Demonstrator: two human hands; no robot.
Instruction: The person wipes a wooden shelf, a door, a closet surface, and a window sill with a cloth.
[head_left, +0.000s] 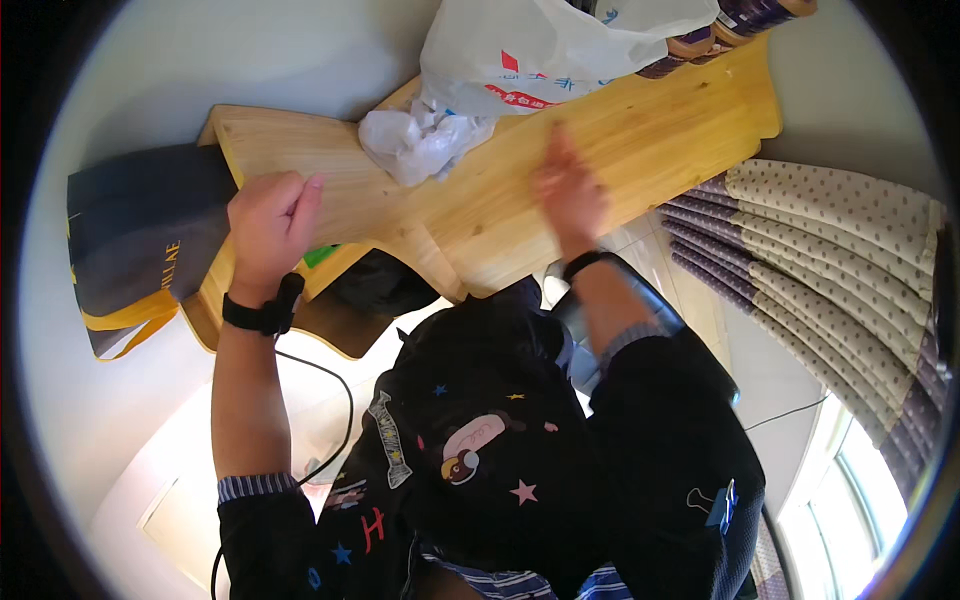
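My left hand (272,222) is curled into a fist above the left end of a light wooden desk (480,225). Its thumb lies along the side, and nothing shows in it. Over the middle of the desk is my right hand (572,195), a little blurred, its fingers stretched toward the back and holding nothing that I can see. A dark band (265,308) with a cable hanging from it is around my left wrist; another black band (583,264) circles the right one. Beyond the hands, a crumpled clear plastic bag (415,140) rests on the desk.
A full white plastic bag (540,60) stands at the desk's back, beside several dark bottles or jars (735,25). At far left is a dark grey bag (150,230) with yellow trim. A dark thing (375,285) sits under the desktop. Dotted curtains (820,270) hang at right.
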